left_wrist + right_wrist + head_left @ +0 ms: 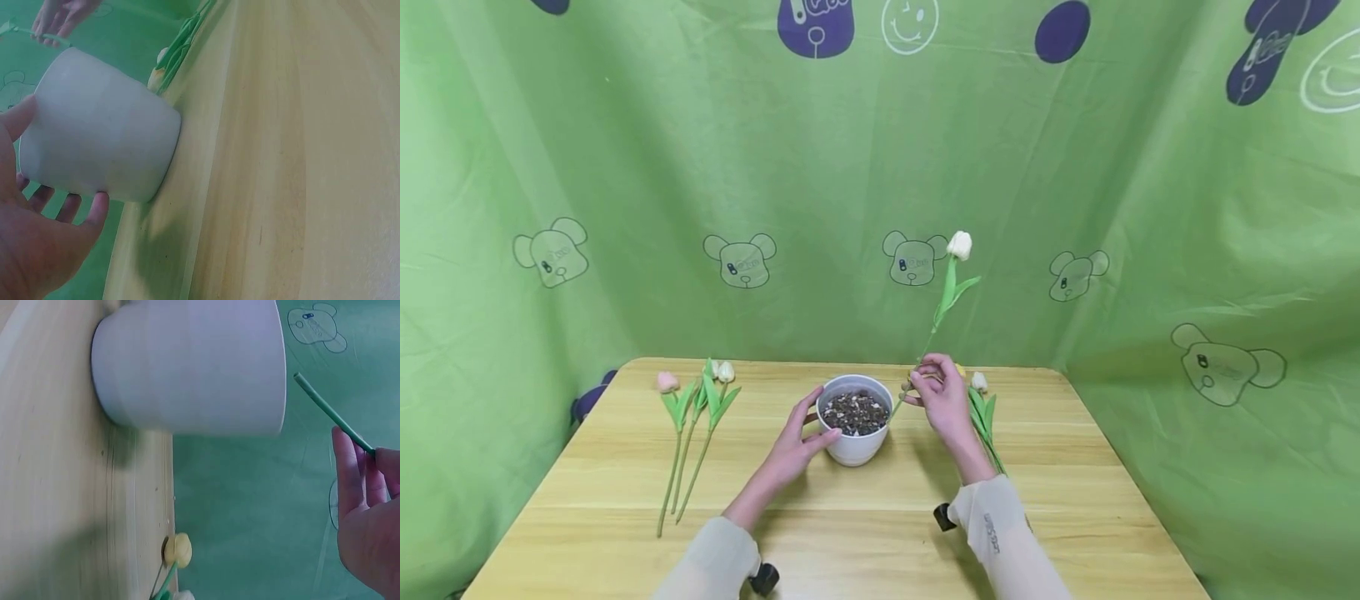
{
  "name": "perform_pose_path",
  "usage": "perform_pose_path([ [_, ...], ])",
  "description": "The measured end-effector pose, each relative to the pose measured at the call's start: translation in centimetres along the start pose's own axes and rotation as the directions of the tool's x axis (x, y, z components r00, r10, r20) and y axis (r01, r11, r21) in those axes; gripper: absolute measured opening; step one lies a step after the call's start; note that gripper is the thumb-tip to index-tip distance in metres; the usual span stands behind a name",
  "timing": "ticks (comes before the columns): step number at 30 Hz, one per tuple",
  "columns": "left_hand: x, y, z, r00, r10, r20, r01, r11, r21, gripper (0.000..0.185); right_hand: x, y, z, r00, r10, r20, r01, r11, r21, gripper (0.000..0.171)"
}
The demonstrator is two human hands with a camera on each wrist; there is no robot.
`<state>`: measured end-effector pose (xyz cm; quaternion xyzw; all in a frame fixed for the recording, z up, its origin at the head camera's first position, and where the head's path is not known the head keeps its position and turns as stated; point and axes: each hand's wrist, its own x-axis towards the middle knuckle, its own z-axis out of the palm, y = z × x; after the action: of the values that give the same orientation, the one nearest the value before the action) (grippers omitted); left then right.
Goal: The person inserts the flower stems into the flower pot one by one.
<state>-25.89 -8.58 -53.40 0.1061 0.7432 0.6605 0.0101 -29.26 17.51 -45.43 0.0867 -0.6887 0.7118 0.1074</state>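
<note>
Sleeves (711, 560) lie nearest the head camera I am monitoring, entering the view at seven and five o'clock. I find the white pot (855, 452), filled with soil (855, 412), upright on the desk (850, 550) ahead of them. Three loose tulips (711, 398), one pink and two white, lie at nine o'clock from it; further tulips (982, 412) lie at three o'clock, partly behind the right forearm. I judge that this layout leaves the pot's mouth accessible between both groups.

Left hand (796, 446): curved round the pot's wall at between eight and nine o'clock, thumb and fingers set apart on the wall, presumably to steady it. Right hand (943, 396): pinching the stem of one white tulip (950, 292) at between two and three o'clock from the pot. The low grip, in my assessment, gives control over the stem's bottom end.

I note that the bloom leans towards one o'clock. From the right wrist, the stem's tip shows near the rim but apart from it. The right wrist is raised above the desk, fingertips turned towards the pot.
</note>
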Motion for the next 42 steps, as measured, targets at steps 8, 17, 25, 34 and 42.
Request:
perform_pose_path([
  [8,-0.2,-0.1,0.0,1.000,-0.006,0.005,0.006,1.000,-0.002,0.087,0.6,0.3,2.7,0.999,-0.040,0.014,0.040,0.999,0.023,0.027],
  [17,-0.1,-0.1,0.1,1.000,-0.010,0.010,0.010,1.000,0.006,0.089,1.0,0.5,4.9,1.000,-0.018,0.014,0.018,1.000,0.008,0.030],
  [25,-0.2,-0.3,0.2,1.000,0.018,0.000,-0.018,1.000,-0.018,0.087,1.4,1.2,6.7,0.999,-0.024,0.042,0.024,1.000,0.001,0.031],
  [34,-0.1,-0.2,0.2,1.000,0.012,-0.006,-0.012,0.999,-0.030,0.087,1.5,1.4,8.3,0.996,-0.070,0.058,0.071,0.997,-0.019,0.030],
  [42,-0.3,-0.3,0.1,1.000,0.021,-0.005,-0.021,0.999,-0.025,0.087,1.5,2.0,9.2,0.993,-0.081,0.081,0.087,0.993,-0.076,0.028],
])
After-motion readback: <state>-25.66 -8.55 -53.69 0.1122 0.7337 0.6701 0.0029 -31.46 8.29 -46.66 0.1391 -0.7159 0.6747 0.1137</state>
